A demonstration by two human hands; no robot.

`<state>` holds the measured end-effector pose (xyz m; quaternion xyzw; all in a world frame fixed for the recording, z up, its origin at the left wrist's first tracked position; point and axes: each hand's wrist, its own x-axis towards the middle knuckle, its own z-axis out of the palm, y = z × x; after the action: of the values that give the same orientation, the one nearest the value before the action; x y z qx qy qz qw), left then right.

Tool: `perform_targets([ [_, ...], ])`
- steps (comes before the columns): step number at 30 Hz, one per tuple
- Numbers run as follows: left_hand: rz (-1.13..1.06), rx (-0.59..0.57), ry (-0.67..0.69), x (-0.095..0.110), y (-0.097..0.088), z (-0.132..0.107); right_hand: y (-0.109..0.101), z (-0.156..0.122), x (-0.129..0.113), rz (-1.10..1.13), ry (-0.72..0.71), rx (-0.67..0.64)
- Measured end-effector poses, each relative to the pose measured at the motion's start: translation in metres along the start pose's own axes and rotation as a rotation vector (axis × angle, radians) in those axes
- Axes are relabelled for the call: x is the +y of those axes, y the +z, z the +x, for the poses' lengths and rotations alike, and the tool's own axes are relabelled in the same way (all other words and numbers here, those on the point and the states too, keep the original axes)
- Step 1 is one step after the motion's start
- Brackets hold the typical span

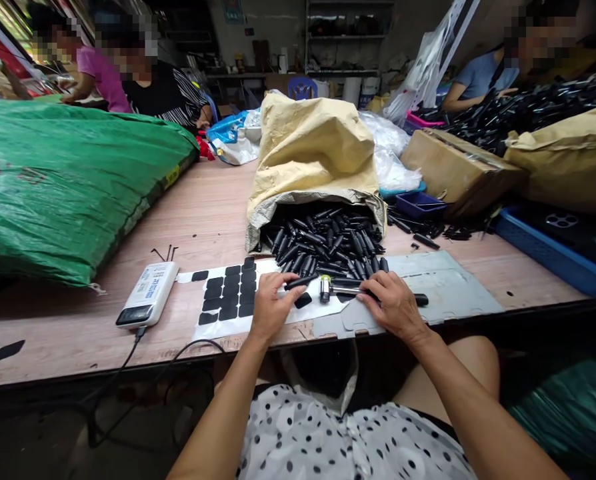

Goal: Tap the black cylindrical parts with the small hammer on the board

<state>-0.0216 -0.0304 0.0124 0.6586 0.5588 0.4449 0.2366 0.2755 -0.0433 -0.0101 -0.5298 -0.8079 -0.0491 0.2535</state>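
Note:
My left hand (273, 303) pinches a slim black tube-shaped piece (302, 282) between thumb and fingers, just above the table. My right hand (391, 300) is closed around a small hammer (325, 289). Its head is metal with a yellowish end, and its black handle sticks out past my palm. The hammer head lies close to the black piece, to the right of my left hand. Beneath both hands are a white sheet with black rounded squares (231, 290) and a grey board (443, 283). A pile of similar black pieces (323, 240) spills from a tan sack (313, 147) in front of me.
A white power bank (148, 293) with a cable lies at left, near a large green sack (68, 180). At right are a cardboard box (458, 167), a purple tray (421, 205) and a blue basket (553, 250) with a phone. Several people sit farther back.

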Motion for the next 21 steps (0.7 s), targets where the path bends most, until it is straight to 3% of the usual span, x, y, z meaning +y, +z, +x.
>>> perform_targets([
  [4,0.045,-0.267,0.153,0.004,-0.011,-0.019,-0.001,0.002,0.000,0.056,-0.023,0.008],
  [7,0.125,-0.363,0.208,0.003,-0.013,-0.024,-0.011,0.002,-0.007,0.125,0.014,0.067],
  [10,0.165,-0.334,0.214,0.006,0.001,-0.020,-0.029,-0.002,-0.019,0.201,0.165,0.123],
  [14,0.199,-0.266,0.176,0.012,0.032,-0.011,-0.049,-0.019,-0.043,0.401,0.423,0.050],
  [17,0.197,-0.240,0.130,0.013,0.041,-0.008,-0.048,-0.037,-0.061,0.536,0.461,-0.018],
  [21,0.128,-0.242,0.087,0.008,0.038,-0.007,-0.032,-0.056,-0.079,0.565,0.436,-0.016],
])
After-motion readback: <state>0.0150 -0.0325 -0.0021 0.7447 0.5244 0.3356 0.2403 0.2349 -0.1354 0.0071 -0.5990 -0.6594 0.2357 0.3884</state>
